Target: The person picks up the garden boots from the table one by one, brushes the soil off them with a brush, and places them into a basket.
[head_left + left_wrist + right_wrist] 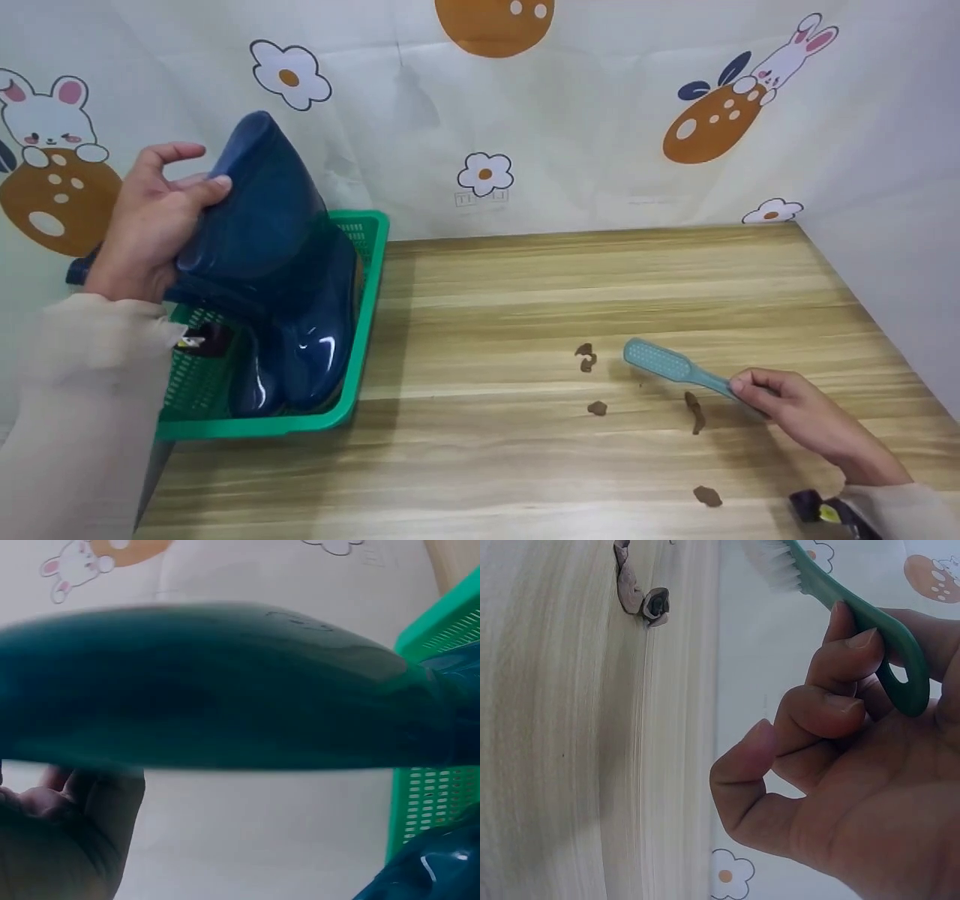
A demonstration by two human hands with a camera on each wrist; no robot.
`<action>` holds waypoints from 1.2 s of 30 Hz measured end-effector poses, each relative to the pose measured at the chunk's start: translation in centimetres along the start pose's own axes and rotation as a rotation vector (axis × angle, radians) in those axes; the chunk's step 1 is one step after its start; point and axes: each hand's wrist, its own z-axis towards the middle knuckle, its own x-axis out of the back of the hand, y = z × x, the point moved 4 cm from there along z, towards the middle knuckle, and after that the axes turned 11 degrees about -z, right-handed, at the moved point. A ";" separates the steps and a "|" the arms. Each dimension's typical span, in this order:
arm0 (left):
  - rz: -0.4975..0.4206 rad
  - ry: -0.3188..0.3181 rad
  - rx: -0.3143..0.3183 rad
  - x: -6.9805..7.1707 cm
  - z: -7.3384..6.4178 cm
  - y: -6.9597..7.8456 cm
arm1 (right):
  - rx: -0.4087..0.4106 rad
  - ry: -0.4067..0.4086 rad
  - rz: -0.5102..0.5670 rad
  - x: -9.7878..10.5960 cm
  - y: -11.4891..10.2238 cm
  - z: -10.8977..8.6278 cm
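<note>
Two glossy dark blue rubber boots (319,360) stand in a green plastic basket (373,300), toes towards me. My left hand (154,214) holds the top of one boot's shaft (262,202), thumb on its outer side near the rim and one finger lifted away. That shaft fills much of the left wrist view, and some fingers are hidden there. My right hand (802,412) pinches the handle of a green scrubbing brush (660,361), its back facing up. White bristles (776,566) show in the right wrist view. The brush is held over the table, near brown crumbs (694,412).
More brown, flake-like bits (586,358) lie scattered on the wooden tabletop (480,465), one (707,496) near the front. A pale sheet (577,112) printed with rabbits and flowers hangs behind the table. The basket stands at the table's left side.
</note>
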 end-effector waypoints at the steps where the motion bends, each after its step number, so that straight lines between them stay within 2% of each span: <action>1: 0.050 0.001 0.002 -0.1 0.1 -0.3 | 0.006 0.005 0.001 0.0 0.0 0.0; 3: 0.123 -0.001 0.003 -0.4 0.2 -0.9 | 0.014 0.014 0.006 0.1 0.0 0.0; 5: 0.143 -0.008 0.008 -0.6 0.3 -1.5 | 0.017 0.021 0.007 0.1 0.0 0.0; 10: 0.042 -0.020 0.018 -1.8 0.9 -2.6 | 0.017 0.037 0.001 0.4 0.0 -0.3; 12: 0.006 -0.028 0.017 -2.7 1.1 -3.2 | 0.019 0.036 -0.003 0.4 0.0 -0.4; 16: 0.002 -0.079 0.036 -4.8 1.3 -4.5 | 0.017 0.040 -0.014 0.6 0.1 -0.7; 21: 0.063 -0.149 0.056 -7.4 1.1 -5.8 | -0.003 0.045 -0.023 0.8 0.3 -1.0; 25: 0.086 -0.174 0.034 -8.8 0.7 -6.5 | -0.008 0.047 -0.030 0.7 0.3 -1.0; 29: 0.077 -0.224 0.024 -9.5 0.4 -7.3 | 0.001 0.055 -0.037 0.7 0.2 -0.9; 36: 0.118 -0.266 0.047 -9.2 -0.4 -8.2 | 0.006 0.058 -0.033 0.7 0.1 -0.8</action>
